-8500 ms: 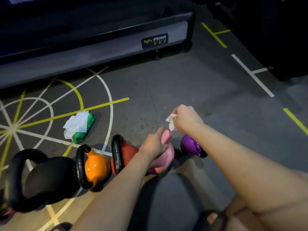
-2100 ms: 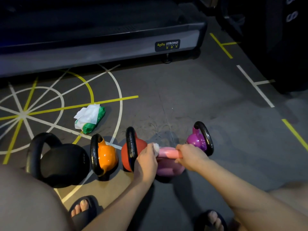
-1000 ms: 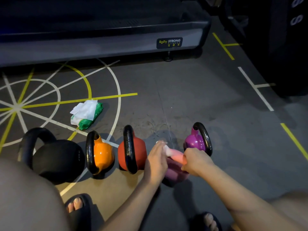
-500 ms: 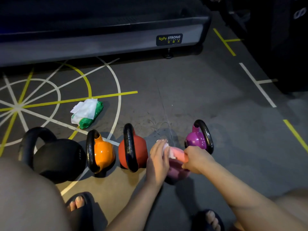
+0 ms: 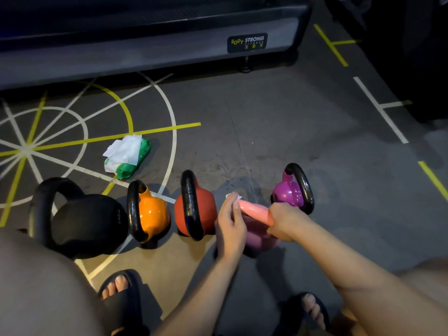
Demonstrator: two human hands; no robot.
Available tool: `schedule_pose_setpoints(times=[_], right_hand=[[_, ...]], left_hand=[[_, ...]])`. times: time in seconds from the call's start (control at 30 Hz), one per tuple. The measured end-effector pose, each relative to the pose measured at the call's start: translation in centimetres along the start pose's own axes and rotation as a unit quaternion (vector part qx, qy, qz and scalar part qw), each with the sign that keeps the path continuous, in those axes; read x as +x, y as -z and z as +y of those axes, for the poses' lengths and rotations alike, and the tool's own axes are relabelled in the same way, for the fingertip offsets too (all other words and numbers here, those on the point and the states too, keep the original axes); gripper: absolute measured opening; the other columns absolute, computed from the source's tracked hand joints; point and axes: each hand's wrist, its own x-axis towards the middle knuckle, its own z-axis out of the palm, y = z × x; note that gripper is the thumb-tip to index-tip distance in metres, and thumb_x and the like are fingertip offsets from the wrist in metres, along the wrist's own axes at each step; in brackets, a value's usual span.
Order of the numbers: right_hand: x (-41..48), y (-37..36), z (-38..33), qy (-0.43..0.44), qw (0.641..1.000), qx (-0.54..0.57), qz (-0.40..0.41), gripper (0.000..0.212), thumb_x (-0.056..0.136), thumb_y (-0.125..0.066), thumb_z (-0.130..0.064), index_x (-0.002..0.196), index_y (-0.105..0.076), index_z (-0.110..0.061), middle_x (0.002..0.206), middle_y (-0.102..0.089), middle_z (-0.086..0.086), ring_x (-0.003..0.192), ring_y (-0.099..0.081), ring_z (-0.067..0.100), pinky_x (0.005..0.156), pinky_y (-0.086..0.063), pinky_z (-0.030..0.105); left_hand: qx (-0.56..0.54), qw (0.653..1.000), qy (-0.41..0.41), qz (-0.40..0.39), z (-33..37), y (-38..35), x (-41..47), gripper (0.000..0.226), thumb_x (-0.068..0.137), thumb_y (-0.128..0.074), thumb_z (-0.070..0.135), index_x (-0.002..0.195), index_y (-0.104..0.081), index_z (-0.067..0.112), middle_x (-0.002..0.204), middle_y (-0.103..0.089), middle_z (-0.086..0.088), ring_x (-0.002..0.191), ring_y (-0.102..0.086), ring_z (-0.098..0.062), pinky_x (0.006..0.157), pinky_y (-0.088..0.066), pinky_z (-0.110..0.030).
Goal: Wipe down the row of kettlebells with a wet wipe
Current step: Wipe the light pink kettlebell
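Bottom edge: two feet in dark slippers (image 5: pixel 121 294), with a bare knee at lower left. Just above, at lower centre: the pink kettlebell (image 5: pixel 260 238), fourth in the row, between the red kettlebell (image 5: pixel 203 209) and the purple kettlebell (image 5: pixel 288 194). Gripped at the right end of its handle (image 5: pixel 254 210) by the right hand (image 5: pixel 286 220), fingers curled fully round. Pressed at the handle's left end by the left hand (image 5: pixel 230 221), fingers nearly straight over the wet wipe (image 5: pixel 234 197); thumb contact not discernible.

Compared with half a second ago: wipe slid from mid-handle out to the left tip, leaving more bare pink exposed. Judged as one stroke completed along the handle, with the bell's body possibly still to do.

Long axis of the handle: upper left to lower right, roughly along the row, unlike the neighbours' handles, aligned near-to-far.

Further left: orange kettlebell (image 5: pixel 152 212) and black kettlebell (image 5: pixel 92 221). Beyond, at middle left: green wipe pack (image 5: pixel 128 156) on the floor markings. Along the top: grey machine base (image 5: pixel 145 49).
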Motion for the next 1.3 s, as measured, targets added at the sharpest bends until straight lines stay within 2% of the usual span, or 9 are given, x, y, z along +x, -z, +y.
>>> schedule_pose_setpoints(times=[0.13, 0.23, 0.3, 0.47, 0.73, 0.87, 0.97, 1.07, 1.3], right_hand=[[0.0, -0.2, -0.2, -0.001, 1.000, -0.001, 0.009, 0.041, 0.085, -0.070, -0.020, 0.125, -0.062, -0.013, 0.114, -0.069, 0.009, 0.100, -0.070, 0.029, 0.083, -0.054, 0.032], [0.1, 0.0, -0.2, 0.001, 1.000, -0.004, 0.004, 0.043, 0.086, -0.070, -0.020, 0.127, -0.060, -0.014, 0.117, -0.068, 0.009, 0.103, -0.069, 0.029, 0.087, -0.054, 0.033], [0.1, -0.1, -0.1, 0.002, 1.000, -0.008, 0.000, 0.045, 0.086, -0.072, -0.021, 0.129, -0.059, -0.014, 0.121, -0.066, 0.009, 0.106, -0.068, 0.030, 0.089, -0.054, 0.034], [0.1, -0.3, -0.1, 0.004, 1.000, -0.018, -0.003, 0.046, 0.087, -0.069, -0.019, 0.131, -0.057, -0.013, 0.124, -0.065, 0.009, 0.109, -0.066, 0.030, 0.088, -0.052, 0.034], [0.3, 0.4, -0.3, 0.009, 0.999, -0.014, -0.030, 0.045, 0.086, -0.070, -0.022, 0.129, -0.059, -0.015, 0.116, -0.068, 0.008, 0.100, -0.069, 0.027, 0.082, -0.054, 0.031], [0.0, 0.6, -0.6, 0.008, 0.999, -0.017, -0.033, 0.045, 0.087, -0.068, -0.020, 0.131, -0.056, -0.012, 0.121, -0.066, 0.010, 0.104, -0.068, 0.029, 0.082, -0.052, 0.031], [-0.2, 0.6, -0.7, 0.007, 0.999, -0.013, -0.033, 0.039, 0.088, -0.063, -0.014, 0.127, -0.058, -0.010, 0.121, -0.066, 0.013, 0.106, -0.067, 0.031, 0.081, -0.052, 0.032], [-0.3, 0.8, -0.2, 0.013, 0.999, 0.017, -0.037, 0.036, 0.086, -0.067, -0.012, 0.121, -0.061, -0.009, 0.113, -0.067, 0.013, 0.099, -0.068, 0.030, 0.073, -0.053, 0.032], [-1.3, 1.4, 1.7, 0.025, 0.983, 0.182, -0.012, 0.078, 0.071, -0.088, -0.025, 0.140, -0.052, -0.021, 0.131, -0.061, 0.004, 0.107, -0.065, 0.025, 0.087, -0.059, 0.039]], left_hand=[[0.031, 0.975, 0.178, -0.133, -2.8, 1.5, 1.7, 0.054, 0.107, -0.033, 0.050, 0.098, -0.076, 0.019, 0.098, -0.076, 0.003, 0.105, -0.070, -0.021, 0.097, -0.051, -0.028], [-0.176, 0.925, 0.325, -0.086, -1.6, 1.0, 2.0, 0.054, 0.108, -0.036, 0.046, 0.089, -0.074, 0.014, 0.079, -0.077, -0.001, 0.083, -0.072, -0.021, 0.088, -0.055, -0.036], [-0.286, 0.907, 0.307, -0.032, 0.9, 0.1, 1.9, 0.044, 0.109, -0.039, 0.036, 0.105, -0.072, 0.007, 0.090, -0.077, -0.003, 0.086, -0.072, -0.016, 0.085, -0.053, -0.029], [-0.141, 0.974, 0.161, -0.074, 0.0, 0.5, 2.1, 0.030, 0.103, -0.050, 0.033, 0.117, -0.073, 0.018, 0.117, -0.075, 0.001, 0.107, -0.069, -0.010, 0.092, -0.052, -0.023], [-0.285, 0.890, 0.322, -0.152, 0.5, 1.5, 2.1, 0.066, 0.104, -0.023, 0.060, 0.099, -0.061, 0.007, 0.077, -0.063, -0.008, 0.065, -0.061, -0.013, 0.068, -0.044, -0.027], [-0.289, 0.916, 0.255, -0.108, 3.3, 1.3, 1.3, 0.036, 0.105, -0.047, 0.039, 0.106, -0.067, 0.008, 0.108, -0.069, -0.005, 0.099, -0.067, -0.015, 0.093, -0.050, -0.029], [0.005, 0.986, 0.003, -0.168, 2.8, 1.4, 1.1, 0.036, 0.101, -0.047, 0.028, 0.128, -0.068, 0.016, 0.133, -0.067, 0.002, 0.130, -0.056, -0.011, 0.116, -0.033, -0.024], [0.181, 0.935, -0.209, -0.221, 1.7, 1.6, 0.6, 0.052, 0.091, -0.042, 0.020, 0.138, -0.060, 0.008, 0.145, -0.057, -0.007, 0.142, -0.043, -0.017, 0.124, -0.019, -0.029], [0.182, 0.947, -0.161, -0.211, 1.3, 2.4, 2.3, 0.067, 0.072, -0.048, -0.016, 0.134, -0.063, 0.006, 0.147, -0.055, -0.010, 0.142, -0.046, -0.021, 0.120, -0.019, -0.017]])
